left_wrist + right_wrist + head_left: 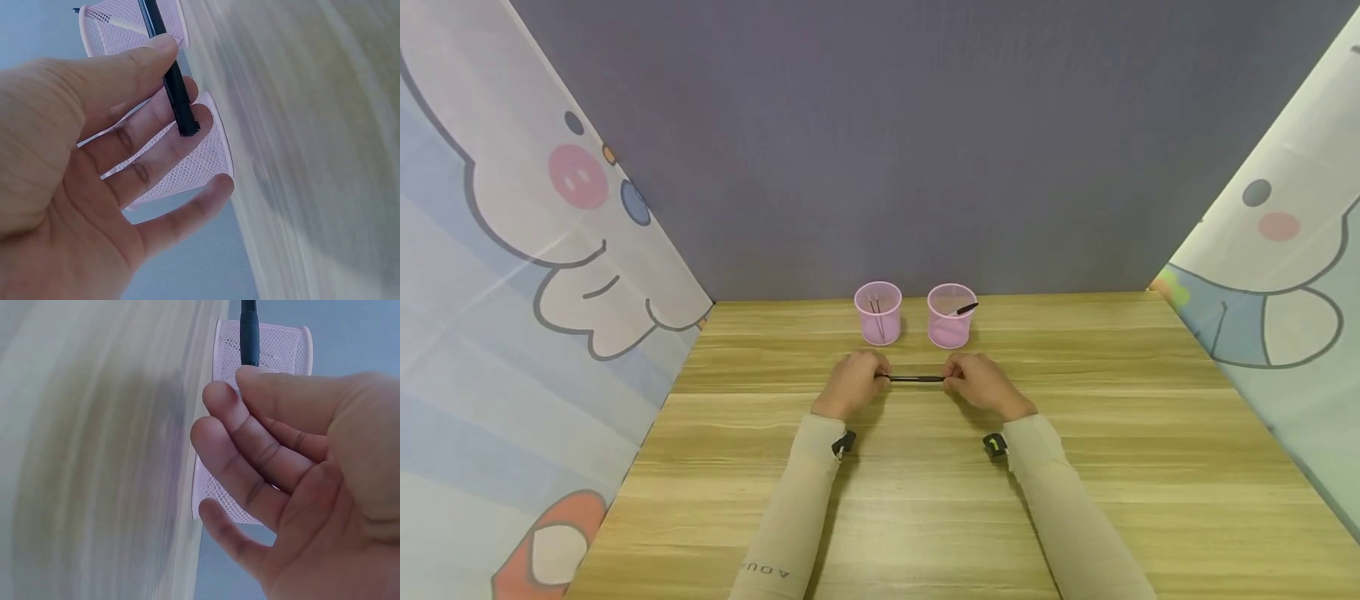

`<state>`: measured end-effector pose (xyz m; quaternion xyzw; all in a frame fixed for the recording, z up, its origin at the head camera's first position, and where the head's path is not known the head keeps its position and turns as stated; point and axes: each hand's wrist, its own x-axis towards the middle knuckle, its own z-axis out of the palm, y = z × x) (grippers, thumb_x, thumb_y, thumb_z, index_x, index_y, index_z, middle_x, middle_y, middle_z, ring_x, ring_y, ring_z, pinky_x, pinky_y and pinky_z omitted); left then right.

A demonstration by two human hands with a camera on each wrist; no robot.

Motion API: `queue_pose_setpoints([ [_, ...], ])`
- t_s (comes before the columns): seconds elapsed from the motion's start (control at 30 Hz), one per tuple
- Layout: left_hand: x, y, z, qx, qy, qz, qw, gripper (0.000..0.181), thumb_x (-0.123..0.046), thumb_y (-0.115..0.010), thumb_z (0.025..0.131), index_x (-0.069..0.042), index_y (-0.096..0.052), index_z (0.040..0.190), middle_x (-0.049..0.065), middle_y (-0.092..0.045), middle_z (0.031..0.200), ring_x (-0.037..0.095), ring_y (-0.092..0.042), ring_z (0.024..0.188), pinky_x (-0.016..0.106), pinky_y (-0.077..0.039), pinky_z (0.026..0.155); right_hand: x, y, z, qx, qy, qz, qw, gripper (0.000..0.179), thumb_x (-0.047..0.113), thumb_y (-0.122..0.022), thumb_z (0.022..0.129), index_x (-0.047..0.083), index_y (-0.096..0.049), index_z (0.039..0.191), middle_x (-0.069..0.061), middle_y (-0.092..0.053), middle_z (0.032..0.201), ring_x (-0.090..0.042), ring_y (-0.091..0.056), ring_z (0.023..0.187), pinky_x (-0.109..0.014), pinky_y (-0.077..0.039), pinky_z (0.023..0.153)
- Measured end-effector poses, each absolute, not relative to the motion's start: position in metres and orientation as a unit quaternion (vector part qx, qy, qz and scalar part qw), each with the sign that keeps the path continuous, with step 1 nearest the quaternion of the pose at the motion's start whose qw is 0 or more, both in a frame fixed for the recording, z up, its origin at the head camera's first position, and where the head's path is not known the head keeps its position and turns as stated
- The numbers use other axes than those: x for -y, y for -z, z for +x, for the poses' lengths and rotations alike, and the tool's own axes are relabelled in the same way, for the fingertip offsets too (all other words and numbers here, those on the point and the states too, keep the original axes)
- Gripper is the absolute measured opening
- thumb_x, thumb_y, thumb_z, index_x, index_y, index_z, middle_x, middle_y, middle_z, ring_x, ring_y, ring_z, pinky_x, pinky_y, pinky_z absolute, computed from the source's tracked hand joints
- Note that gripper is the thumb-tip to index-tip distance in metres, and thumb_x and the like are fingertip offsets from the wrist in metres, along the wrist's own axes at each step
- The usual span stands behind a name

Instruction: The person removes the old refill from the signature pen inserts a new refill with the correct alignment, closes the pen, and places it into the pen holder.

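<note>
Black slim pen (pixel 917 379): L hand (pixel 852 385), R hand (pixel 987 385) pinch ends; pink mesh cups (pixel 871 329) nr far edge, wood-grain table (pixel 1150 417); room L/R.

The left hand (pixel 87 175) comes in from the left edge, palm towards the camera, and pinches a black pen (pixel 177 84). The thumb tip lies across the pen, with fingers behind it. The pen runs from the top edge, slanting down and right, to a stepped end in front of a fingertip. The little finger (pixel 187 215) is held apart from it.

Beyond the hand are two pink mesh cups, sideways in the view, their bases towards the wooden table (pixel 319 131) on the right. The lower cup (pixel 184 170) shows between the fingers; the upper cup (pixel 115 40) holds something white (pixel 128 25), and a dark tip (pixel 75 10) pokes past its rim. A blue-grey wall (pixel 194 262) lies behind.
</note>
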<state>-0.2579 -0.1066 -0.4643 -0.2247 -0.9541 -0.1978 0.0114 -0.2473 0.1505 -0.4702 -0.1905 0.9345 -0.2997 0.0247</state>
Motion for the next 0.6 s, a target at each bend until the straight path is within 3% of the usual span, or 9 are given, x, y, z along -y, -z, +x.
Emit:
queue_pose_setpoints([
  [0.3,0.1104,0.4592,-0.2570,0.947,0.226,-0.226,0.009,0.009,-0.014,-0.080,0.088,-0.012,-0.080,0.097,0.002,-0.075,0.098,0.016,-0.069,0.090,0.036,-0.058,0.083,-0.1497,0.4669,-0.2481,-0.922,0.335,-0.193,0.029,0.009,0.010,-0.068,0.097,0.005,-0.072,0.103,-0.003,-0.073,0.089,-0.015,-0.065,0.084,-0.038,-0.056,0.081],
  [0.6,0.1121,0.4555,-0.2577,0.943,0.229,-0.236,0.039,0.008,-0.016,-0.083,0.085,-0.013,-0.079,0.091,0.000,-0.071,0.091,0.012,-0.064,0.081,0.032,-0.055,0.076,-0.1545,0.4696,-0.2506,-0.924,0.316,-0.214,-0.008,0.013,0.012,-0.068,0.097,0.005,-0.076,0.103,-0.005,-0.077,0.093,-0.017,-0.068,0.087,-0.042,-0.057,0.084],
])
